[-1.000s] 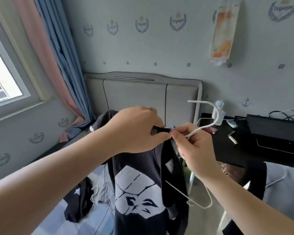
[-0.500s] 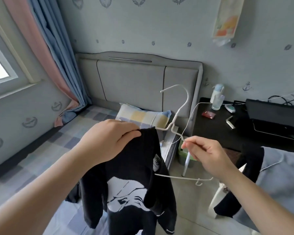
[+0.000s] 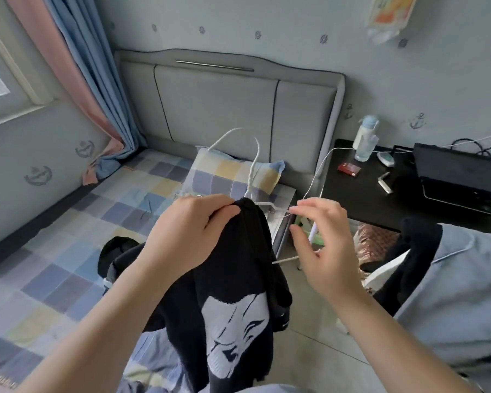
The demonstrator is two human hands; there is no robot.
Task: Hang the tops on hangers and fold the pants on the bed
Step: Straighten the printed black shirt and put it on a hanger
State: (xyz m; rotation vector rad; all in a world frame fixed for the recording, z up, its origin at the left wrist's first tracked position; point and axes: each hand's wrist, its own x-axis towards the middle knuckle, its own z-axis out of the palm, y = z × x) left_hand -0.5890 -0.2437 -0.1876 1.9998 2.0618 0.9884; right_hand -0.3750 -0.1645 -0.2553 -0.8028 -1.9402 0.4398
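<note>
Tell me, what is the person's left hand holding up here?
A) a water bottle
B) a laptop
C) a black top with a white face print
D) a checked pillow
C: the left hand grips the black top by its upper edge, beside the neck of the white hanger, and the face print hangs below; the pillow lies on the bed.
</note>
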